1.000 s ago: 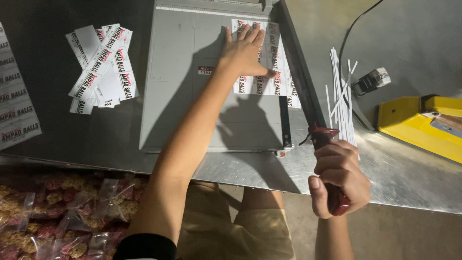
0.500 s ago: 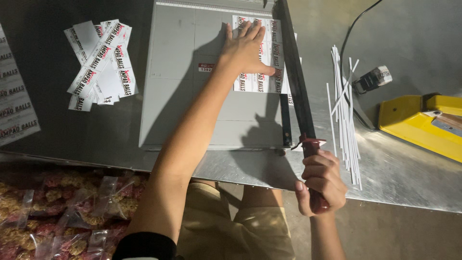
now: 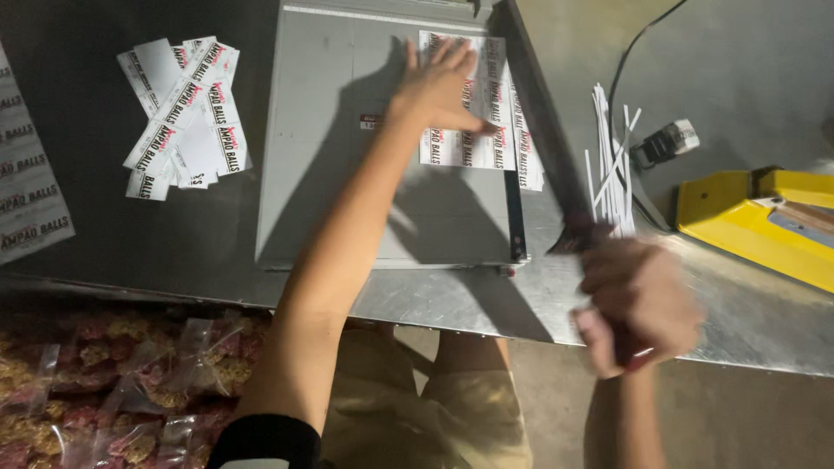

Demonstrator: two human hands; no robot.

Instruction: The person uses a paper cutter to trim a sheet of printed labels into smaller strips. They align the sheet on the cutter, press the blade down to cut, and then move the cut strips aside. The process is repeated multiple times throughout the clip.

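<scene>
My left hand (image 3: pixel 443 91) lies flat, fingers spread, pinning the printed label sheet (image 3: pixel 486 113) to the grey paper cutter (image 3: pixel 347 174) on the tabletop (image 3: pixel 764 78), while my blurred right hand (image 3: pixel 638 304) is clenched around the cutter's handle (image 3: pixel 578 236).

Printed label sheet (image 3: pixel 473 130) flat on grey cutter (image 3: pixel 347 174).

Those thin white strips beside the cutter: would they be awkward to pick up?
Probably. The white strips look like narrow paper offcuts, so likely very light and floppy. They lie loose and criss-crossed on the smooth metal table, so they would probably slide or scatter when pushed.
</scene>
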